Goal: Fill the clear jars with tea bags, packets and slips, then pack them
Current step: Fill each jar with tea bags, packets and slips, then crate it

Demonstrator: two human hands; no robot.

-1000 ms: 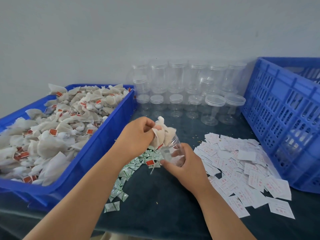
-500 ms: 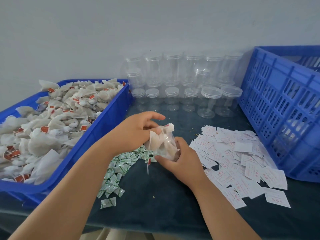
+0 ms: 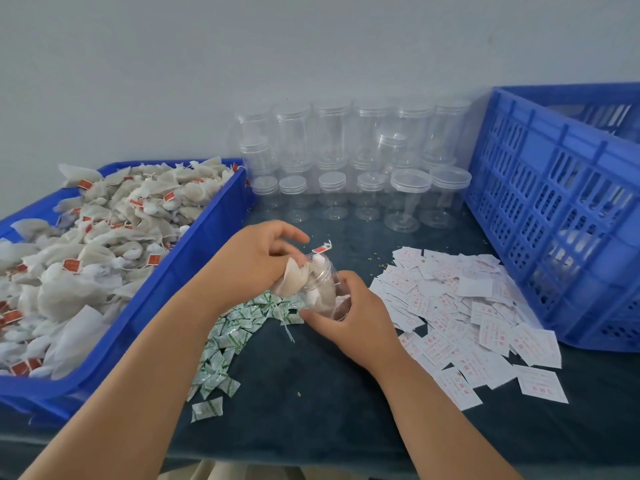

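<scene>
Gripped tilted jar (image 3: 323,294) by its lower end in curled right hand (image 3: 351,318), over table (image 3: 311,403) between packets (image 3: 227,339) and slips (image 3: 450,306); pinched tea bags (image 3: 293,278) at its mouth with left hand (image 3: 254,259)

Subject: one person, two upper limbs in view. The left forearm (image 3: 138,375) is uncovered along its whole visible length, from the near frame edge to the wrist. The right forearm (image 3: 433,410) is likewise uncovered. The left grip (image 3: 258,265) and right grip (image 3: 349,317) are bare hands. Skin runs unbroken across both wrists. Nail detail is too small to judge.
</scene>
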